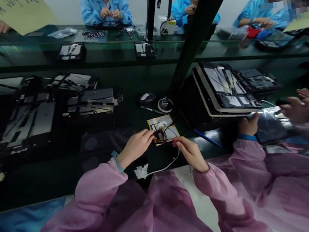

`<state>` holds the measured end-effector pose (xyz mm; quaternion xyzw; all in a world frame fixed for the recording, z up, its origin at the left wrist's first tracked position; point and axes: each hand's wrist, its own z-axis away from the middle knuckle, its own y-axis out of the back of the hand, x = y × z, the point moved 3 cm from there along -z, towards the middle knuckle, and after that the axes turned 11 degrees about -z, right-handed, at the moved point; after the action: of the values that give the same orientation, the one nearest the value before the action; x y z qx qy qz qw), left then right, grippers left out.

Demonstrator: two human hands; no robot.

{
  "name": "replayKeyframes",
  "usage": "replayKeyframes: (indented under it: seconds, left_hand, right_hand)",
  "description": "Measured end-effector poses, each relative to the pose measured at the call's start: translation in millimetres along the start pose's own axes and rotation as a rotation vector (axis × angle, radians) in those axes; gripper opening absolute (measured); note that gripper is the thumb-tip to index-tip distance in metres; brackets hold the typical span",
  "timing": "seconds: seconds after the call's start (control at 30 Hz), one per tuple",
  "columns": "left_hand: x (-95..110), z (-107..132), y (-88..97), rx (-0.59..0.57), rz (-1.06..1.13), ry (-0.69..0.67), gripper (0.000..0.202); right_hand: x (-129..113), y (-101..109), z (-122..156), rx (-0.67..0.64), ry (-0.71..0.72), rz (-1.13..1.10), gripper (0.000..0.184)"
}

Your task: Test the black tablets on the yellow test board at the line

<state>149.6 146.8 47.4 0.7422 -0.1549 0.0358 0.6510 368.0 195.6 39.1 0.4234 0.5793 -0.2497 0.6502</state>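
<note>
Between my hands lies a yellow-edged battery assembly (165, 124) with silver faces, thin black wires and a narrow circuit board (161, 141) along its near edge. My left hand (137, 146), in a pink sleeve with a teal wristband, is closed with its fingertips pinching the board's left end. At the board's right end, my right hand (191, 153) is closed too, thumb and finger pinched on the end of a white cable (165, 167). That cable runs down to a piece of white tape (142, 171) at the table edge. The fingers hide the exact contact points.
Opened tablet-like devices (30, 119) cover the left side; a tall stack of them (225, 82) stands right. A mouse (146, 98), a coiled white cable (165, 104) and a blue pen (207, 138) lie nearby. A co-worker's hands (248, 125) work close on the right; others sit behind the shelf.
</note>
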Motion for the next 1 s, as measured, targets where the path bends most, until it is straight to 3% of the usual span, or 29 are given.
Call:
replayKeyframes:
  seconds: [0.13,0.23,0.4,0.5,0.6,0.8,1.0]
  left_hand:
    - [-11,-2,6.9,0.005,-0.144,0.150,0.037]
    - [-10,-7,6.2,-0.065,-0.294,0.031,0.034]
    - [-9,-7,1.4,-0.094,-0.341,-0.085,0.030]
    - [-9,-7,1.6,-0.101,-0.337,-0.077,0.031]
    - [-7,-8,6.3,-0.092,-0.314,-0.063,0.031]
    - [0,-19,7.7,-0.162,-0.248,-0.094,0.023]
    - [-8,-21,0.3,-0.174,-0.344,-0.133,0.020]
  right_hand:
    - [-2,11,-13,0.024,0.116,0.197,0.023]
    - [-5,-2,-46,0.012,0.211,0.222,0.022]
    - [1,-39,-83,-0.193,0.302,0.403,0.019]
    - [11,-48,-88,-0.266,0.313,0.473,0.018]
    - [19,-49,-89,-0.312,0.336,0.373,0.014]
    - [22,-47,-90,-0.283,0.360,0.324,0.010]
    - [25,-42,-90,-0.246,0.334,0.374,0.031]
